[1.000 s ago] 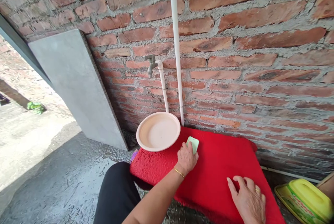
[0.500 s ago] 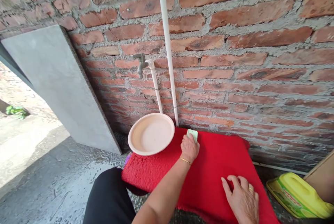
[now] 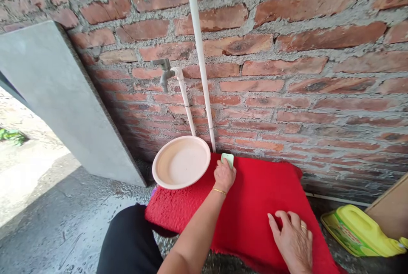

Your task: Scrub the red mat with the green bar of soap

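Observation:
A small pale green rectangular tray (image 3: pixel 228 158), shaped like a soap dish, lies at the back edge of a red cloth (image 3: pixel 255 193) near the wall. My left hand (image 3: pixel 225 175), with a gold bracelet at the wrist, has its fingers closed on the near end of it and hides that part. To the left, a pale pink basin (image 3: pixel 183 163) rests on the cloth's corner; only a few specks show inside. On the right side of the cloth lies my right hand (image 3: pixel 293 235), palm down, fingers spread and holding nothing.
Above the basin a grey tap (image 3: pixel 165 73) sticks out from a white pipe; a taller white pipe (image 3: pixel 200 52) runs up the brick wall (image 3: pixel 287 95). A grey slab (image 3: pixel 73 108) leans at left over wet floor. A yellow jug (image 3: pixel 360 229) lies at right.
The view has shifted a little, so everything sits slightly further left. My left hand keeps hold of the green tray, and my right hand stays on the cloth.

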{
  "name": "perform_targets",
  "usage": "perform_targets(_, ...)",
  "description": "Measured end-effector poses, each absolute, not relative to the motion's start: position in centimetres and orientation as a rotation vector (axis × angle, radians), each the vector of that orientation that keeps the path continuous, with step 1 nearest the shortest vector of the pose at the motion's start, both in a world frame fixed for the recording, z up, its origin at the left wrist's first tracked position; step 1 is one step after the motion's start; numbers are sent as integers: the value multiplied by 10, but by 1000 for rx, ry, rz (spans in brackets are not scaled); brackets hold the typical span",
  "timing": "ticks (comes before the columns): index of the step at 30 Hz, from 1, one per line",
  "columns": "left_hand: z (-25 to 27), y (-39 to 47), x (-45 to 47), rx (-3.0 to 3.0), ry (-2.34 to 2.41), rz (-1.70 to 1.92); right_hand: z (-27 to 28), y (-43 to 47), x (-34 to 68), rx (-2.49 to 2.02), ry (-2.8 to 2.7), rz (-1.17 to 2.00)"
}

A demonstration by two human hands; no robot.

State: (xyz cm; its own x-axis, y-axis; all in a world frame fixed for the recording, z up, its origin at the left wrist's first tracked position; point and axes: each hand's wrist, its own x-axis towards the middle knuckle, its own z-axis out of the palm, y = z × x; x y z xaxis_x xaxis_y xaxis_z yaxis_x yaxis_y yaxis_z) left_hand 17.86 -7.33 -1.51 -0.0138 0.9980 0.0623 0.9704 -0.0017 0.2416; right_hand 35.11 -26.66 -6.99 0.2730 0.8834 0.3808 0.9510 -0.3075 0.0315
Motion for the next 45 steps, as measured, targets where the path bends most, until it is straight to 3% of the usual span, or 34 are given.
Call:
perform_targets(7,-21,-126,235,2370,1645,262,-74,-265,355,-2317,-1724,-509)
perform_targets(16,-26,-108,136,2294,2131,297,-66,-265,349,-2389,-1702,-422)
perform_targets(24,-38,-166,208,2513,1636,278,-68,-266,353,-2351,-1731,-473)
perform_targets(33,-33,-168,81,2434,1977,229,-70,-264,351,-2362,-1720,-454)
perform_targets(41,-49,-212,145,2571,1613,249,-67,-264,355,-2362,-1736,-497)
perform_targets(45,-44,-218,119,2559,1587,265,-69,-264,357,-2375,-1735,-473)
